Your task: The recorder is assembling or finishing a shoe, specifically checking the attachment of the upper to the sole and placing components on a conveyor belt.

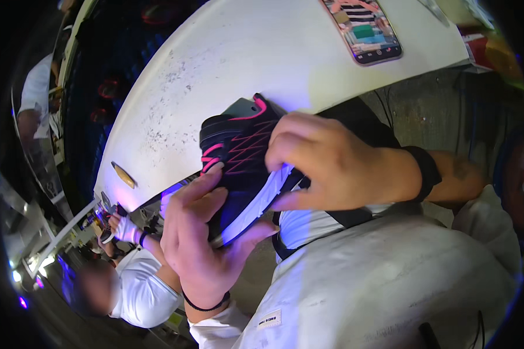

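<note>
Between my two hands is a black sneaker (pixel 247 145) with pink crisscross lines, pink laces and a pink collar edge. Its white sole (pixel 256 206) faces toward my body, and a grey insert shows in its opening. My left hand (pixel 198 232) is closed round the toe end, thumb below the sole and fingers on the upper. With bent fingers, my right hand (pixel 326 163) grips the heel end at the sole's edge. Part of the shoe's heel is covered by my right hand.
A white table (pixel 227 52) with dark scuffs lies beyond the shoe. On it are a phone (pixel 370 35) with a lit screen and a small tan oval piece (pixel 123 174). A co-worker (pixel 145 285) in white works at the lower left.
</note>
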Demonstrator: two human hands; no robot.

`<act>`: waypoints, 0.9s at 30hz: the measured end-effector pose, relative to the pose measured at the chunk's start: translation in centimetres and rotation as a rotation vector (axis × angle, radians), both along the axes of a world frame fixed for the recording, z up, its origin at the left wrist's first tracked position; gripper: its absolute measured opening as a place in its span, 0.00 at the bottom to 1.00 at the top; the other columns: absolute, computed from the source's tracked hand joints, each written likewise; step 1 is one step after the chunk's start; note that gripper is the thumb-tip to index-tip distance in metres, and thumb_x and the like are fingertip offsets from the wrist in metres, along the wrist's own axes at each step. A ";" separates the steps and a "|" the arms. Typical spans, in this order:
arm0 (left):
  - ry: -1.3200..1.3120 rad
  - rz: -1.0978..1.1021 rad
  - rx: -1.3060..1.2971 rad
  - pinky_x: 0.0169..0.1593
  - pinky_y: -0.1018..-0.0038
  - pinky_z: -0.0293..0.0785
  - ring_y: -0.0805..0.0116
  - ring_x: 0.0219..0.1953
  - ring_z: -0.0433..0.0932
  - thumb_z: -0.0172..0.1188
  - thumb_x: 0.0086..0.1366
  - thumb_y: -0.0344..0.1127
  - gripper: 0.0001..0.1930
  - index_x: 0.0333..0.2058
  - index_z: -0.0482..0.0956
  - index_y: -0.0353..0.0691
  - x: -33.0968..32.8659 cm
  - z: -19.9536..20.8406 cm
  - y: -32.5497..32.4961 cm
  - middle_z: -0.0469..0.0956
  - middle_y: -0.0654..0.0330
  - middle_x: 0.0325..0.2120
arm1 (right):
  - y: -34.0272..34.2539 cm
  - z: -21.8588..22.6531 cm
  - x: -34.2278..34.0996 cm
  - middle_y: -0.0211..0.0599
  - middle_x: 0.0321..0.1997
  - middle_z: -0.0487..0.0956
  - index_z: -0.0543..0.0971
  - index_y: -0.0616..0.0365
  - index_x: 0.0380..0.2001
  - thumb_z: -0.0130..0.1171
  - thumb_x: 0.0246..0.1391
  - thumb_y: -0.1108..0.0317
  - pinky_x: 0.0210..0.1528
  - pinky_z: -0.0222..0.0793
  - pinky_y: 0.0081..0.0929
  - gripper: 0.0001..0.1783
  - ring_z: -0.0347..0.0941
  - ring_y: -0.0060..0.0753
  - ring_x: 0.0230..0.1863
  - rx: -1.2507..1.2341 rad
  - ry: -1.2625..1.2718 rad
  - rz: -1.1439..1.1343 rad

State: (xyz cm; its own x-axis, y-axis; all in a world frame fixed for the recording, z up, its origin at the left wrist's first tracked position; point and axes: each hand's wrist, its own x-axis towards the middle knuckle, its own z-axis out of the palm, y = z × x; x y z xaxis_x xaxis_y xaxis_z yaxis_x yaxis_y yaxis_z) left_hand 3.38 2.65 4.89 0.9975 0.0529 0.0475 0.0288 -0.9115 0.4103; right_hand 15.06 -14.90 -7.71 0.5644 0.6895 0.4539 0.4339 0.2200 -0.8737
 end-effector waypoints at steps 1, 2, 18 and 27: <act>0.006 0.004 -0.004 0.48 0.60 0.81 0.47 0.45 0.84 0.80 0.41 0.56 0.38 0.40 0.76 0.30 0.1 -0.1 0.0 0.82 0.43 0.45 | 0.1 -0.2 -0.4 0.38 0.35 0.72 0.73 0.57 0.33 0.77 0.36 0.65 0.41 0.71 0.41 0.23 0.72 0.46 0.38 0.001 0.004 0.005; 0.010 0.009 -0.007 0.48 0.60 0.81 0.47 0.46 0.84 0.80 0.40 0.57 0.39 0.41 0.76 0.30 0.3 -0.3 0.0 0.82 0.43 0.45 | 0.1 -0.2 -0.7 0.39 0.36 0.72 0.73 0.57 0.33 0.76 0.36 0.67 0.41 0.71 0.41 0.23 0.72 0.46 0.39 0.020 0.006 0.030; -0.162 -0.242 -0.121 0.53 0.45 0.80 0.48 0.38 0.87 0.84 0.44 0.47 0.29 0.33 0.75 0.36 0.4 -2.7 6.4 0.86 0.44 0.37 | 2.9 -1.6 1.6 0.36 0.36 0.71 0.74 0.58 0.33 0.80 0.31 0.62 0.46 0.70 0.37 0.27 0.71 0.41 0.42 -0.065 -0.080 0.039; 0.370 0.198 -0.528 0.46 0.71 0.78 0.62 0.42 0.83 0.79 0.46 0.64 0.50 0.53 0.67 0.29 0.3 -4.0 9.6 0.83 0.47 0.40 | 6.3 -0.4 0.6 0.35 0.34 0.72 0.74 0.55 0.31 0.77 0.33 0.61 0.37 0.70 0.37 0.24 0.73 0.43 0.38 -0.249 -0.228 0.017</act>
